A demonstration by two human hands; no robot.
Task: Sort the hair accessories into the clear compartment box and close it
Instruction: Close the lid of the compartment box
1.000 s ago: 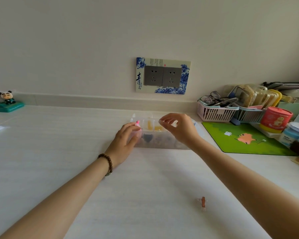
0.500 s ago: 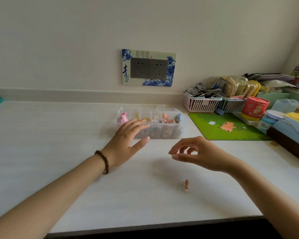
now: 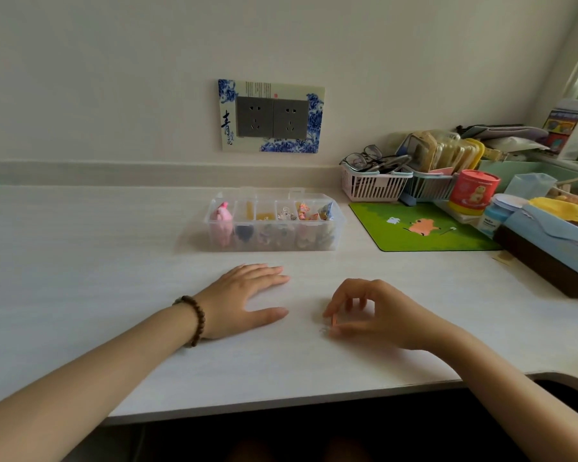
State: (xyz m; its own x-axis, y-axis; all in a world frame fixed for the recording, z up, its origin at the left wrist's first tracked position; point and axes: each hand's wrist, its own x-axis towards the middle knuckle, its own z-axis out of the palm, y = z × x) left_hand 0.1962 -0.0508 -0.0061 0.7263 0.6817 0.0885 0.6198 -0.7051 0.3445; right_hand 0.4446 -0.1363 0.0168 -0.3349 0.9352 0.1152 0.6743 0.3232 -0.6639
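The clear compartment box [image 3: 337, 228] stands on the white desk, its lid back, with pink, yellow, orange and dark hair accessories in its cells. Nearer to me, my left hand [image 3: 244, 298] lies flat on the desk, palm down, fingers together, holding nothing. My right hand [image 3: 367, 310] is just right of it, thumb and forefinger pinched on a small orange hair clip [image 3: 333, 321] that still touches the desk. Both hands are well short of the box.
A green mouse mat [image 3: 424, 228] lies right of the box. Behind it stand a pink basket [image 3: 374, 186] with glasses, a blue basket, a red tub [image 3: 472, 191] and boxes at the far right. The desk's front edge [image 3: 281, 400] runs close below my forearms.
Both hands have drawn back from the box toward me. The left hand has settled flat on the desk. The right hand has dropped onto the orange clip and pinched it.
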